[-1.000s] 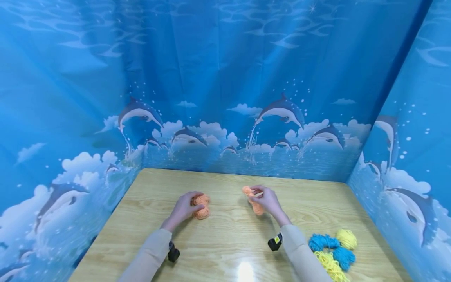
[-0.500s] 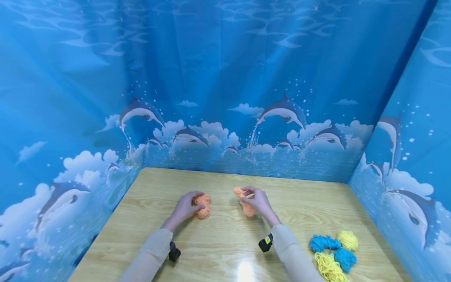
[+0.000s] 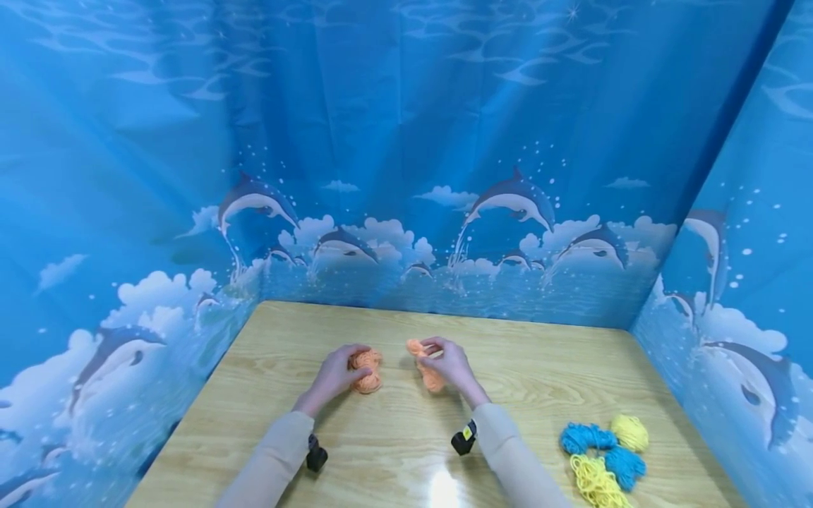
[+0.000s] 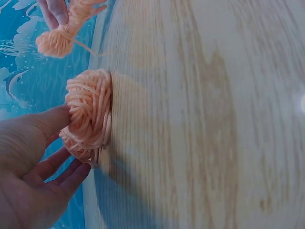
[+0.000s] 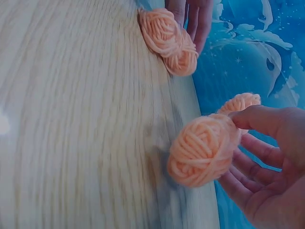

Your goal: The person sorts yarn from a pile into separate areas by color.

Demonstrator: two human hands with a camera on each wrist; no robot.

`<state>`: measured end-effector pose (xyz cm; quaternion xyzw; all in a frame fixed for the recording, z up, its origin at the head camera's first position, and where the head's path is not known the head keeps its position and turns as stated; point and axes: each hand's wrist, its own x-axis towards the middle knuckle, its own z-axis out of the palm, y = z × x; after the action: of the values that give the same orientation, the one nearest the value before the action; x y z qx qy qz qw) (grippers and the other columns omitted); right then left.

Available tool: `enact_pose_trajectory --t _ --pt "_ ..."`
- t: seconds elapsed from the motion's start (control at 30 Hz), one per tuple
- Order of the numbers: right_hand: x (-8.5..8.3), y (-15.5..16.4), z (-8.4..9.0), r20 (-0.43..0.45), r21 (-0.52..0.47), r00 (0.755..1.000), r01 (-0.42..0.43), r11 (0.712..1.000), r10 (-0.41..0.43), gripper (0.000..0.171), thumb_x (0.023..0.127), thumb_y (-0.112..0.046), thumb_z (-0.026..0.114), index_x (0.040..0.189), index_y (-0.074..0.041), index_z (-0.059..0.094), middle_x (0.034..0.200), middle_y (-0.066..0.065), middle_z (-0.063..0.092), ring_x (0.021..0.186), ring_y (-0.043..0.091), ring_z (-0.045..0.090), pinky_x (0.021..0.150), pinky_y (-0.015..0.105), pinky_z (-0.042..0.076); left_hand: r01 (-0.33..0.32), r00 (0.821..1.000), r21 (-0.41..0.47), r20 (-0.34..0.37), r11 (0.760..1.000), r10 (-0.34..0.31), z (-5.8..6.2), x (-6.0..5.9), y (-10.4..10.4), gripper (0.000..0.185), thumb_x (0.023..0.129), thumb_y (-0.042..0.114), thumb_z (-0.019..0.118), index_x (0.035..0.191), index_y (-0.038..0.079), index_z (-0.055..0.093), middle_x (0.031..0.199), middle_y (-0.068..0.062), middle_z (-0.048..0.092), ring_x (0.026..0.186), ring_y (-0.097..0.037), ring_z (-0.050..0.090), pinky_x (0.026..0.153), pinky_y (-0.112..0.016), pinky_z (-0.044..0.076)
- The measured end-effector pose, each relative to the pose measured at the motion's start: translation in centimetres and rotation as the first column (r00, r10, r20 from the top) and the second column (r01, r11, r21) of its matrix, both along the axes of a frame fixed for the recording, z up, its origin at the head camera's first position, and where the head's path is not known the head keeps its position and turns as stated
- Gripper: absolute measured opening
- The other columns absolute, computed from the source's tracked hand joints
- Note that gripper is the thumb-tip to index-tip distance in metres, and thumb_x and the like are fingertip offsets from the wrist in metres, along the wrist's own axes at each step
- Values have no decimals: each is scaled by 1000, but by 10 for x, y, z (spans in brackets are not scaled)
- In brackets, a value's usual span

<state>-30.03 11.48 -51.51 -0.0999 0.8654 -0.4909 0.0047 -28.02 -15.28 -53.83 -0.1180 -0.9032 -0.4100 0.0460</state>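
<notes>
blue yarn (image 3: 602, 449) and yellow yarn (image 3: 630, 432) on the wooden table (image 3: 559, 374).

the left hand (image 4: 28, 162) is cut off by the wrist view's edge. part of the right skein (image 3: 424, 365) is hidden by the right hand (image 3: 447, 367). the yellow yarn (image 3: 597, 483) is cropped at the bottom.

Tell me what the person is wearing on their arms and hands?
Both arms wear long, plain beige sleeves: left sleeve, right sleeve. A small black device is strapped at each wrist, the left one all black, the right one with a little yellow mark. The left hand and right hand are bare, with no gloves; no rings or watch show.
</notes>
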Motion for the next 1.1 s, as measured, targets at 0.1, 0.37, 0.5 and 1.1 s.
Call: enact_pose_trajectory --t 0.1,0.37,0.5,1.1 --pt "0 -5 -1 -5 -11 1000 -1 1000 1 34 88 -7 78 120 1 70 100 14 73 81 25 72 73 36 60 5 1000 5 3 1000 -5 0 0 1 44 89 10 78 131 5 66 133 -18 63 125 -38 57 100 -54 50" --pt "1 -19 -6 38 -34 999 16 999 -15 37 88 -11 79 122 -1 68 103 15 72 93 29 70 77 38 59 4 1000 -2 -15 1000 -4 2 2 1 43 89 10 78 130 4 66 131 -17 65 123 -38 58 100 -53 50" --pt "2 -25 -5 66 -51 997 30 998 -26 39 88 -11 78 124 0 67 102 16 72 88 26 69 73 33 59 2 1000 -7 -14 1000 -2 2 2 2 42 89 10 78 130 4 66 131 -18 65 123 -38 58 100 -53 50" --pt "-1 -51 -12 180 -149 982 78 986 -51 45 88 -8 77 128 5 61 99 17 70 72 13 65 67 28 59 17 1000 -29 0 999 -17 3 1 0 43 91 14 76 132 5 65 131 -17 65 123 -37 58 102 -53 48"
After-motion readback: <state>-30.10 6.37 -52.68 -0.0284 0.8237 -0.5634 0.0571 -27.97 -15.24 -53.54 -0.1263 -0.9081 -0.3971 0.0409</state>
